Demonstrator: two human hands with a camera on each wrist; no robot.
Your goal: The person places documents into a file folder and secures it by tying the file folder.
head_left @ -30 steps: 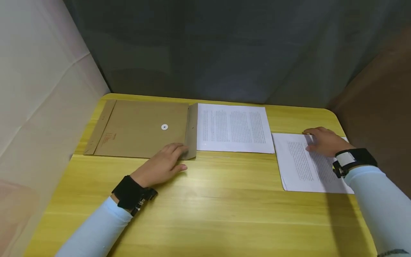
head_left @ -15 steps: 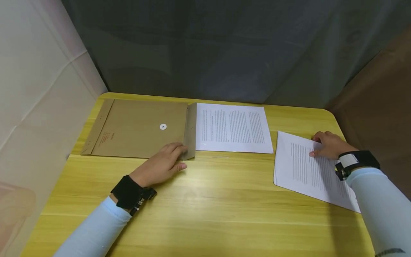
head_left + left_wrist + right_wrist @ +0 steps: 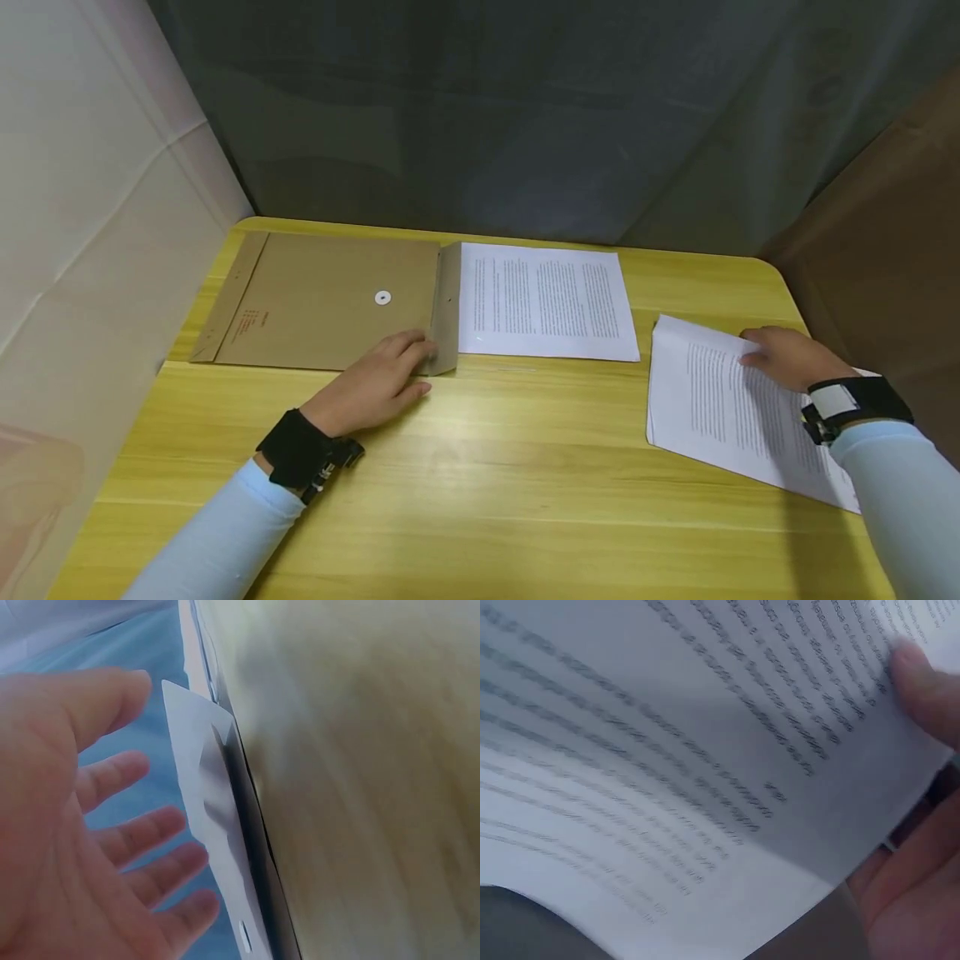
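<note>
Head view: at a yellow table point(image 3: 480, 467), the right hand point(image 3: 787, 358) pinches a printed sheet point(image 3: 727, 408) near the right edge, its far corner lifted. The left hand point(image 3: 378, 383), fingers flat, presses the near corner of a brown envelope point(image 3: 322, 300) beside another printed page point(image 3: 543, 300). Bare tabletop lies near; the small red print on the envelope is unreadable.
</note>
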